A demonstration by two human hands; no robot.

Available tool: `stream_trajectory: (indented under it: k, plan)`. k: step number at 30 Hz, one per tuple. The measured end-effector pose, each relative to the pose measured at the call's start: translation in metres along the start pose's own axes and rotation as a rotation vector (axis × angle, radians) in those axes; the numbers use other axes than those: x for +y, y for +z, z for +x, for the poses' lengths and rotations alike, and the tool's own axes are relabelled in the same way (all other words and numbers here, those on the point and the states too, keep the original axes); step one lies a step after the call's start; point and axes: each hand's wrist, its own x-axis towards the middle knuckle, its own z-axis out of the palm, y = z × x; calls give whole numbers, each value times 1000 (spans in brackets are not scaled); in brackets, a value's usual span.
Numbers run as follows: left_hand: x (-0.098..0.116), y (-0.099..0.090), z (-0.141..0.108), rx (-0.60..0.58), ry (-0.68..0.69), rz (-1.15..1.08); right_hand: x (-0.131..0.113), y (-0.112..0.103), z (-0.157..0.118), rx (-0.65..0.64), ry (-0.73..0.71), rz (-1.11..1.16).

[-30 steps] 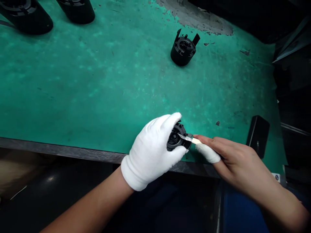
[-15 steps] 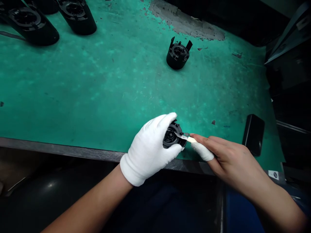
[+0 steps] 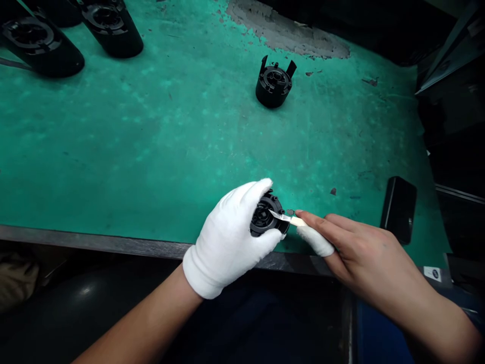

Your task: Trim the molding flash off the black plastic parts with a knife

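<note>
My left hand (image 3: pixel 229 230), in a white glove, is wrapped round a round black plastic part (image 3: pixel 264 214) at the table's front edge. Ring-shaped ridges show on the part's upper face; the glove covers its left side. In my right hand (image 3: pixel 350 240) is a small knife (image 3: pixel 296 221) with a pale handle, pinched between thumb and forefinger. White wrapping covers that thumb; the rest of the hand is bare. The knife's blade reaches over the face of the part, its tip near the centre. Whether the tip touches the plastic I cannot tell.
Farther back on the green tabletop (image 3: pixel 170 146) stands a similar black part (image 3: pixel 273 86) with two upright prongs. Larger black cylindrical housings (image 3: pixel 115 30) are at the back left. A black phone-like object (image 3: pixel 399 210) lies at the right. The worn table edge (image 3: pixel 94 242) runs along the front.
The view has shifted slightly. Both hands keep their grips on the black part and the knife, and the blade stays over the part's face.
</note>
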Motion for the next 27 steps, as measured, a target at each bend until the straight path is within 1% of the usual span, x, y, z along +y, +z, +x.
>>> stream_trajectory:
  k: [4, 8, 11, 18, 24, 27]
  plan:
    - [0, 0, 0, -16, -22, -3, 0, 1, 0, -5, 21, 4]
    - [1, 0, 0, -24, -43, 4, 3, 3, 2, -58, 29, 186]
    - [1, -1, 1, -27, -51, 7, 5, 5, 4, -70, 38, 239]
    - [0, 1, 0, -12, -45, -1, -3, 4, 2, -32, 82, 166]
    - [0, 1, 0, -10, -47, -10, -13, 5, -4, 40, 103, 7]
    - [1, 0, 0, -12, -36, -17, -15, 4, -5, 51, 104, -41]
